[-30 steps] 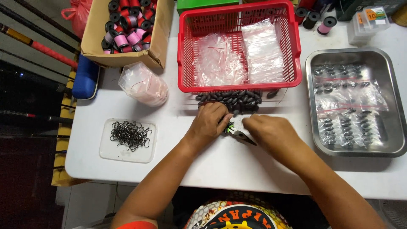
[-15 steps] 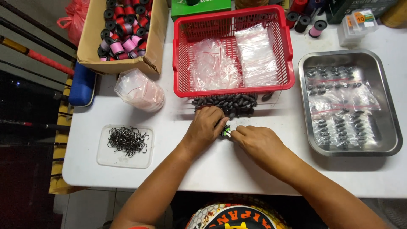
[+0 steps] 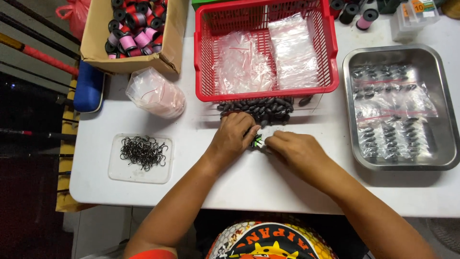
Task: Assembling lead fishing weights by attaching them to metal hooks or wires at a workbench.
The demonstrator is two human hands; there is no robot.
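Grip: left hand [image 3: 233,136] and right hand [image 3: 294,148] both pinch shut on small green-black piece [image 3: 257,141], beside dark sinker pile [image 3: 261,108] on desk [image 3: 268,182].

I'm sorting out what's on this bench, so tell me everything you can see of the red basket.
The red basket is a rectangular crate that looks like plastic, with latticed mesh walls and a solid rim. It sits upright at the far middle of the white table, partly cut off by the frame's top edge. Inside lie clear plastic bags in loose stacks. A pile of small dark oval pieces lies along its near wall. Neither hand touches it.
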